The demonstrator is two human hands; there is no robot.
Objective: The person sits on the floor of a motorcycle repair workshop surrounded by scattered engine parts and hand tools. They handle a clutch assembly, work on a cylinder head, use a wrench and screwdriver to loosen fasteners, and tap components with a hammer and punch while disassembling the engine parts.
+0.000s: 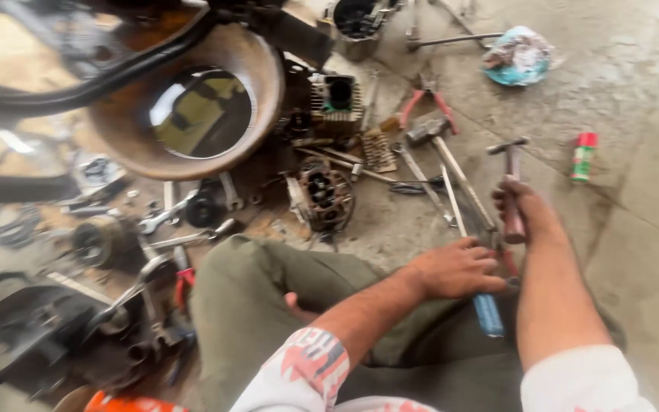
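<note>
The blue-handled tool (488,313) is lying under the left hand (455,268), whose fingers are closing over it above the lap; the right hand (519,207) is gripping a hammer (511,191) upright over the concrete floor (634,229).

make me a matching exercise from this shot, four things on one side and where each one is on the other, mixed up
Things:
1. hammer
2. blue-handled tool
3. spray can
4. red-handled pliers

Places:
a. standing alone on the concrete floor at the right
b. gripped upright in the right hand
c. lying on the floor beyond the hammer, near the engine cylinder
d. under the left hand, handle sticking out toward the person

Pairs: 1-b, 2-d, 3-a, 4-c
</note>
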